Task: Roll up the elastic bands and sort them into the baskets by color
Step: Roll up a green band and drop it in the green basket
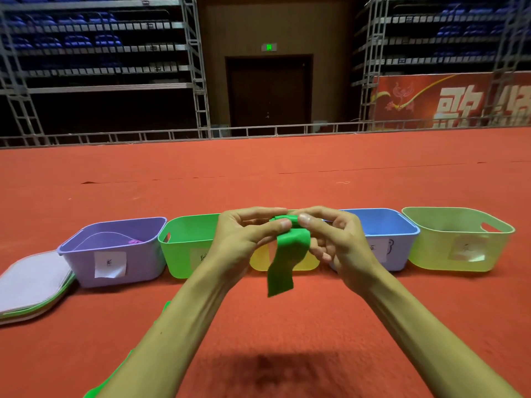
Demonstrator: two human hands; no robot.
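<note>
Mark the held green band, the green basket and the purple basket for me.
green band (280, 274): head view, on the loose tail hanging down.
green basket (178, 259): head view, on its front wall.
purple basket (143, 262): head view, front wall right of the label.

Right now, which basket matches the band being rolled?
The bright green basket, second from left beside the purple one; the far-right basket is paler yellow-green.

banner (459, 104): large white Chinese characters, cropped | basket labels (110, 264): handwriting unreadable

Green band (283, 259); purple basket (115, 254)
</note>
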